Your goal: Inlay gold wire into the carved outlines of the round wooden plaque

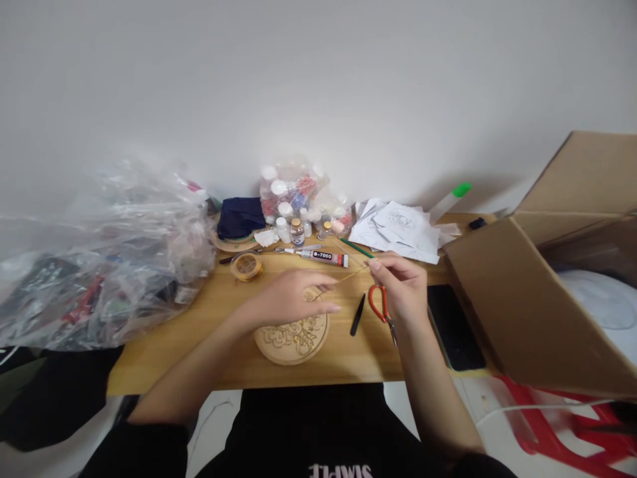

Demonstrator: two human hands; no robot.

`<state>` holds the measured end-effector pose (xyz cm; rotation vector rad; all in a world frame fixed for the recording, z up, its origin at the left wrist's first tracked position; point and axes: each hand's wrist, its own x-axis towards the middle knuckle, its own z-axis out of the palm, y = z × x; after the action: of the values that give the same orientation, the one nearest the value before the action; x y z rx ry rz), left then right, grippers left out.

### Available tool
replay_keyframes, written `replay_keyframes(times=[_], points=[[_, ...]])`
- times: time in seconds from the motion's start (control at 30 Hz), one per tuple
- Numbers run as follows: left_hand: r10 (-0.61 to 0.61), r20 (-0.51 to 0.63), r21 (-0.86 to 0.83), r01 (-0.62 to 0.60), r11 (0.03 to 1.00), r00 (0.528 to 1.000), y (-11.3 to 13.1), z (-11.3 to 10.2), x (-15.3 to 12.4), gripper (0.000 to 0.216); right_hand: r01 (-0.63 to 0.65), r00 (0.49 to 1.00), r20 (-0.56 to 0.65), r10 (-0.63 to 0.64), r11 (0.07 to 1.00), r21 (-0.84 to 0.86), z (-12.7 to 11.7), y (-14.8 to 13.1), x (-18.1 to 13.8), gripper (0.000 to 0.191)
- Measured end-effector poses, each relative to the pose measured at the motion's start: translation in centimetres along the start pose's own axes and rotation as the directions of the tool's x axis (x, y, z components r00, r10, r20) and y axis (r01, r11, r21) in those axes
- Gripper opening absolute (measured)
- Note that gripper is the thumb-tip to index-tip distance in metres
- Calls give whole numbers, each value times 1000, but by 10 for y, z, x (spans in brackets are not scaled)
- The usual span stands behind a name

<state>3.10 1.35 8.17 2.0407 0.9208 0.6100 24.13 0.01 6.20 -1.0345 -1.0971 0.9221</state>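
My right hand is closed, with thumb and fingertips pinching a thin gold wire. The wire slants down left from there toward my left hand. That hand hovers over a round wooden board with its thumb and fingers apart, the wire running into the gap between them. Gold floral outlines cover the visible part of the board; my left hand hides its upper left. Below my right hand lie orange-handled scissors, partly hidden by the wrist. Black tweezers rest just left of them.
A spool, a B-7000 glue tube, small bottles and paper drawings sit toward the wall. Plastic bags crowd the left. At right are a phone and an open cardboard box.
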Motion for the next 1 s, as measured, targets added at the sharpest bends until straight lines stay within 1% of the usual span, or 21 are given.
replay_keyframes(times=[0.07,0.1,0.13,0.23,0.33,0.43,0.53,0.6,0.7,0.83,1.0], points=[[0,13,-72,1,997,1000,13,5,9,24,31,999,46,-30,999,-22,6,-7,-4,7],[-10,2,-150,10,989,1000,19,8,13,18,44,997,67,-42,998,-34,8,-10,-6,6],[-10,-2,-198,10,980,1000,24,10,17,17,54,995,87,-50,998,-45,9,-12,-7,6],[-13,-28,-252,5,968,1000,31,13,23,32,76,990,125,-68,995,-57,8,-14,-12,7],[5,-14,-286,-9,958,1000,34,12,23,31,90,989,119,-86,996,-28,4,-13,-15,6],[-1,47,-308,15,951,999,33,10,19,30,77,996,46,-79,996,40,2,-13,-15,5],[-55,132,-297,93,950,990,28,8,11,29,48,997,-60,-42,993,107,-1,-17,-12,5],[-81,172,-285,129,950,982,22,8,5,28,41,994,-104,-27,991,131,-5,-19,-8,4],[-67,198,-270,120,955,978,13,5,-3,30,42,986,-166,-17,988,151,-12,-19,-3,3],[-43,216,-244,97,965,975,2,0,-9,34,17,971,-238,23,986,165,-22,-13,1,6],[-77,243,-295,149,944,967,-5,-3,-12,30,-22,958,-278,73,983,183,-26,-2,1,15]])
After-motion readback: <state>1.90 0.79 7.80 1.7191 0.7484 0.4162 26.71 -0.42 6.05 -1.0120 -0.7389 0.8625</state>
